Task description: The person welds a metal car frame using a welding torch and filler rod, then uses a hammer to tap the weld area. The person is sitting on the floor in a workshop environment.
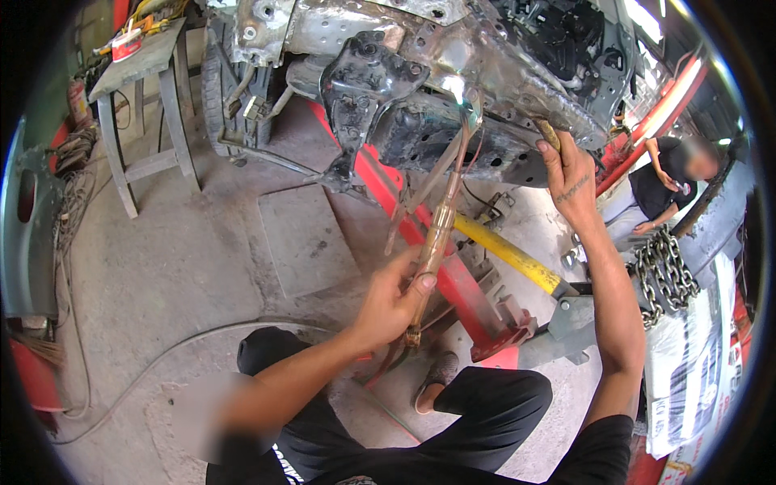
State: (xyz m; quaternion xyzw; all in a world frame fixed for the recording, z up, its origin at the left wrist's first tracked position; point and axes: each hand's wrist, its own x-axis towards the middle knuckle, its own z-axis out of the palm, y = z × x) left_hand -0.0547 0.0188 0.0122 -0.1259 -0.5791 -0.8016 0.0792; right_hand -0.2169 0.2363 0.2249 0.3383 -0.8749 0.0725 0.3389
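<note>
My left hand (398,301) is closed around the brass handle of a gas torch (441,225). The torch slants up and away from me, its tip at the bare metal of a car's body frame (453,56), where a bright blue-white glow shows. My right hand (571,174) is raised beside the frame, to the right of the torch. It grips a short brownish handle (549,134), perhaps a hammer's; its far end cannot be made out against the metal. A black bracket (365,85) is mounted on the frame to the left of the glow.
Below the frame run a red steel beam (449,283) and a yellow bar (509,255). A wooden stand (137,73) with tools is at far left, near a wheel (222,97). Hoses (202,339) cross the floor. At right, a chain (663,271) hangs near another person (651,190).
</note>
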